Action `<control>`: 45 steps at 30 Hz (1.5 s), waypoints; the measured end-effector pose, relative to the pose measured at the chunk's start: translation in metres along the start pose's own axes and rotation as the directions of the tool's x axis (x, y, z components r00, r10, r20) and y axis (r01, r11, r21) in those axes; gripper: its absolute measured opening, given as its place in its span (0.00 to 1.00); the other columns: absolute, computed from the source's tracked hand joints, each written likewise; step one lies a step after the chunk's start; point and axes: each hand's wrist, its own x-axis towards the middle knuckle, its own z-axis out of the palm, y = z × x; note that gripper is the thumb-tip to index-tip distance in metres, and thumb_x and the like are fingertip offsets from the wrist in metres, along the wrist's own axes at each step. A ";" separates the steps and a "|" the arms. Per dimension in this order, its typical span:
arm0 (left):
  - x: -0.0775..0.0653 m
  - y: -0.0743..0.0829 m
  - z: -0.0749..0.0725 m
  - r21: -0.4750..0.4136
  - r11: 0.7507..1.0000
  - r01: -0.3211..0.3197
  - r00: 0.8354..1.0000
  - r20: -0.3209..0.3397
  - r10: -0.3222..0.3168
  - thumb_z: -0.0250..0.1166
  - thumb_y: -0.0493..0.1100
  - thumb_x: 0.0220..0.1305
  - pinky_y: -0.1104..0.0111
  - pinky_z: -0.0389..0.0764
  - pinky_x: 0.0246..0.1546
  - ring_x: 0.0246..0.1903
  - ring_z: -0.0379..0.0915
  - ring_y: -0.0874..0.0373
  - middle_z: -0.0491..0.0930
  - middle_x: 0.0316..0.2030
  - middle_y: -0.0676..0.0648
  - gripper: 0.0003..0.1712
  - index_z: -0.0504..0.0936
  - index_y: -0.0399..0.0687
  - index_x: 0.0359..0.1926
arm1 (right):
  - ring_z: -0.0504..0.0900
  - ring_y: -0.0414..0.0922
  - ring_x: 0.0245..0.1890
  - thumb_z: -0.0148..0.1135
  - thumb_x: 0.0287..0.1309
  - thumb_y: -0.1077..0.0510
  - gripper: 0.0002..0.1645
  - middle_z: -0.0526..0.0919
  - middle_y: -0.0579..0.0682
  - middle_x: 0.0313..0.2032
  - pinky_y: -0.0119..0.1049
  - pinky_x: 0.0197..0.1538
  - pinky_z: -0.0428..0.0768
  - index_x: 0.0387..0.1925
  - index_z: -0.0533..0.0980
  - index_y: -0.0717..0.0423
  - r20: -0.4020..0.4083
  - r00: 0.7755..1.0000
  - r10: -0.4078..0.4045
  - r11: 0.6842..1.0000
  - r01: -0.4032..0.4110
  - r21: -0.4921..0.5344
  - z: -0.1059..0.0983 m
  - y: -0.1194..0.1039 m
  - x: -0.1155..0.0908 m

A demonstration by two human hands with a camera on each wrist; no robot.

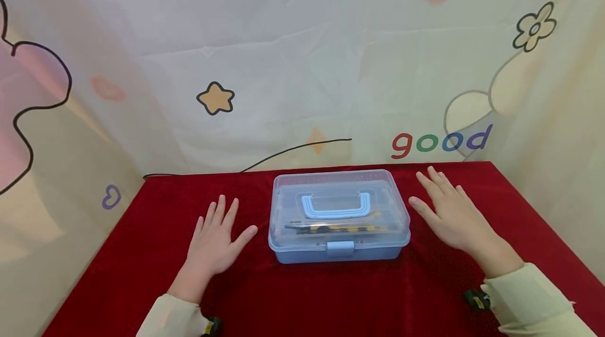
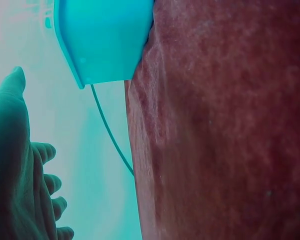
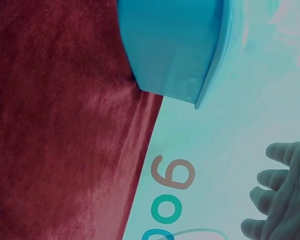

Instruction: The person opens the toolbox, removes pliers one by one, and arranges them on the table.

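Note:
A plastic storage box [image 1: 340, 251] with a blue base and a see-through lid stands on the red cloth, its lid down. A light blue handle [image 1: 336, 214] lies on the lid, and a blue latch [image 1: 340, 249] sits at the front. Through the lid, yellow and black slender items show. My left hand [image 1: 215, 245] is to the left of the box, fingers spread and holding nothing. On the other side, my right hand [image 1: 451, 216] is spread too, its thumb near the box's right edge. Both wrist views show the box's blue side [image 2: 105, 40] apart from the fingers.
Red velvety cloth [image 1: 302, 300] covers the table. Behind it hangs a pale curtain [image 1: 283, 74] printed with a star, a flower, hearts and the word "good". Dark wrist devices show at both sleeves [image 1: 529, 295].

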 end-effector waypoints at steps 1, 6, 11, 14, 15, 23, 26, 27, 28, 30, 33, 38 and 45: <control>0.000 0.000 0.000 0.004 1.000 -0.003 1.000 -0.002 0.003 0.41 0.76 0.60 0.39 0.42 0.68 0.72 0.35 0.36 0.39 0.74 0.38 0.52 0.47 0.49 0.74 | 0.44 0.65 0.71 0.42 0.66 0.37 0.45 0.45 0.67 0.72 0.67 0.68 0.44 0.72 0.48 0.60 -0.001 1.000 -0.003 1.000 0.003 0.006 0.001 -0.001 0.000; 0.000 0.001 -0.001 -0.003 1.000 -0.019 1.000 -0.008 0.019 0.40 0.75 0.60 0.39 0.43 0.68 0.72 0.36 0.36 0.40 0.74 0.37 0.51 0.48 0.49 0.74 | 0.44 0.65 0.72 0.42 0.66 0.37 0.45 0.46 0.66 0.72 0.67 0.68 0.45 0.72 0.48 0.60 -0.010 1.000 -0.013 1.000 0.013 0.021 0.003 -0.004 -0.001; 0.003 0.005 0.003 -0.017 0.999 -0.037 0.999 -0.008 0.037 0.41 0.75 0.61 0.39 0.43 0.68 0.72 0.36 0.36 0.40 0.74 0.38 0.51 0.48 0.49 0.74 | 0.44 0.64 0.72 0.43 0.66 0.37 0.44 0.46 0.65 0.72 0.66 0.68 0.45 0.73 0.48 0.59 -0.009 1.000 -0.009 1.000 0.009 0.028 0.001 -0.005 -0.003; 0.004 0.008 0.005 -0.023 0.999 -0.047 0.999 -0.008 0.046 0.42 0.74 0.61 0.39 0.43 0.68 0.72 0.36 0.36 0.40 0.74 0.38 0.50 0.48 0.48 0.74 | 0.43 0.64 0.72 0.43 0.66 0.37 0.44 0.46 0.65 0.72 0.66 0.68 0.45 0.73 0.49 0.59 -0.008 1.000 -0.005 1.000 0.006 0.027 0.001 -0.005 -0.005; 0.004 0.009 0.005 -0.024 0.998 -0.050 0.999 -0.007 0.050 0.42 0.74 0.61 0.39 0.43 0.68 0.72 0.36 0.36 0.40 0.74 0.38 0.50 0.48 0.48 0.74 | 0.43 0.64 0.72 0.43 0.66 0.37 0.44 0.46 0.65 0.72 0.66 0.68 0.45 0.72 0.49 0.59 -0.010 1.000 -0.004 1.000 0.004 0.025 0.001 -0.004 -0.005; 0.005 0.011 0.005 -0.045 0.998 -0.047 0.999 -0.006 0.047 0.41 0.74 0.62 0.39 0.45 0.68 0.72 0.37 0.36 0.41 0.74 0.38 0.50 0.48 0.48 0.74 | 0.44 0.64 0.72 0.42 0.67 0.38 0.43 0.46 0.65 0.72 0.66 0.68 0.46 0.72 0.49 0.59 -0.020 1.000 -0.012 0.999 0.012 0.031 0.001 -0.005 -0.005; 0.005 0.012 0.005 -0.071 0.996 -0.049 0.999 0.001 0.049 0.42 0.73 0.62 0.39 0.46 0.68 0.72 0.38 0.37 0.42 0.74 0.38 0.49 0.49 0.48 0.74 | 0.45 0.64 0.72 0.42 0.67 0.38 0.42 0.47 0.64 0.72 0.66 0.68 0.47 0.72 0.50 0.60 -0.023 1.000 -0.014 0.999 0.015 0.040 0.001 -0.007 -0.006; 0.006 0.012 0.005 -0.079 0.996 -0.049 0.999 0.006 0.050 0.42 0.73 0.63 0.39 0.46 0.68 0.72 0.38 0.37 0.42 0.74 0.38 0.49 0.49 0.48 0.74 | 0.45 0.64 0.72 0.43 0.67 0.39 0.42 0.47 0.64 0.72 0.66 0.68 0.47 0.72 0.51 0.59 -0.023 1.000 -0.015 0.999 0.016 0.044 0.001 -0.008 -0.006; 0.006 0.012 0.005 -0.084 0.995 -0.050 0.999 0.009 0.051 0.42 0.72 0.63 0.39 0.46 0.68 0.72 0.39 0.37 0.42 0.74 0.38 0.49 0.49 0.48 0.74 | 0.45 0.64 0.72 0.43 0.67 0.39 0.42 0.47 0.64 0.72 0.66 0.68 0.48 0.72 0.51 0.59 -0.022 1.000 -0.015 0.999 0.016 0.047 0.001 -0.008 -0.006; 0.006 0.013 0.006 -0.094 0.994 -0.048 0.999 0.018 0.050 0.43 0.72 0.63 0.39 0.47 0.68 0.72 0.39 0.37 0.41 0.74 0.38 0.48 0.49 0.48 0.74 | 0.46 0.64 0.72 0.43 0.67 0.39 0.42 0.48 0.64 0.72 0.66 0.68 0.48 0.72 0.51 0.59 -0.019 1.000 -0.015 0.998 0.016 0.053 0.001 -0.009 -0.007; 0.006 0.015 0.006 -0.106 0.993 -0.044 0.998 0.028 0.047 0.44 0.71 0.63 0.39 0.47 0.68 0.72 0.39 0.37 0.41 0.74 0.39 0.48 0.48 0.48 0.74 | 0.46 0.64 0.72 0.44 0.67 0.39 0.42 0.48 0.64 0.72 0.66 0.68 0.48 0.72 0.51 0.58 -0.016 1.000 -0.014 0.998 0.015 0.061 0.000 -0.011 -0.008; 0.006 0.018 0.007 -0.142 0.989 -0.039 0.998 0.038 0.045 0.45 0.70 0.64 0.39 0.48 0.67 0.72 0.40 0.37 0.41 0.74 0.39 0.47 0.47 0.48 0.74 | 0.46 0.64 0.71 0.44 0.66 0.39 0.41 0.49 0.64 0.72 0.66 0.68 0.48 0.72 0.52 0.58 -0.015 1.000 -0.021 0.996 0.022 0.081 -0.002 -0.015 -0.009; 0.006 0.021 0.008 -0.208 0.977 -0.053 0.998 0.027 0.060 0.44 0.70 0.64 0.39 0.52 0.66 0.72 0.43 0.38 0.44 0.74 0.41 0.47 0.48 0.48 0.74 | 0.48 0.63 0.71 0.45 0.66 0.39 0.41 0.50 0.63 0.72 0.65 0.68 0.50 0.71 0.53 0.59 -0.017 0.999 -0.036 0.995 0.037 0.090 -0.002 -0.019 -0.011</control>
